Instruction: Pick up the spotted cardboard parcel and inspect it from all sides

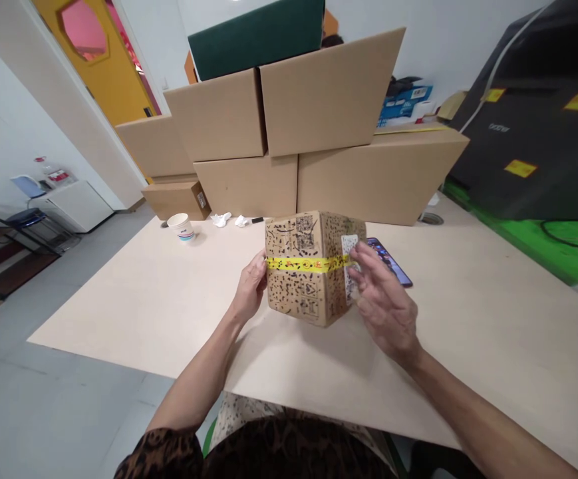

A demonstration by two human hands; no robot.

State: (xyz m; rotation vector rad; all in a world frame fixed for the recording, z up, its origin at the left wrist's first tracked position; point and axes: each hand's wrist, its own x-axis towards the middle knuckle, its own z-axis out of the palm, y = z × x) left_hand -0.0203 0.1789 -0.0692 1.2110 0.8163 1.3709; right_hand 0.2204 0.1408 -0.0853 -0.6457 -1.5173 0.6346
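A small brown cardboard box (296, 293) covered in black specks is turned with one vertical edge towards me. Yellow printed tape (298, 265) runs round its middle, and printed marks show on the front face. My left hand (253, 285) grips the box at its left side, its fingertips partly hidden behind it. On the box's right face is a white speckled label (349, 266). My right hand (381, 296) is at this label with fingers apart and slightly bent; whether the fingertips touch it is hard to tell.
A phone (391, 263) lies on the table (134, 293) behind my right hand. Farther back are a paper cup (181, 227), crumpled tissues (221, 219) and a small black item (257, 220). Stacked cardboard boxes (333, 100) line the far edge, with a dark green box (259, 40) on top.
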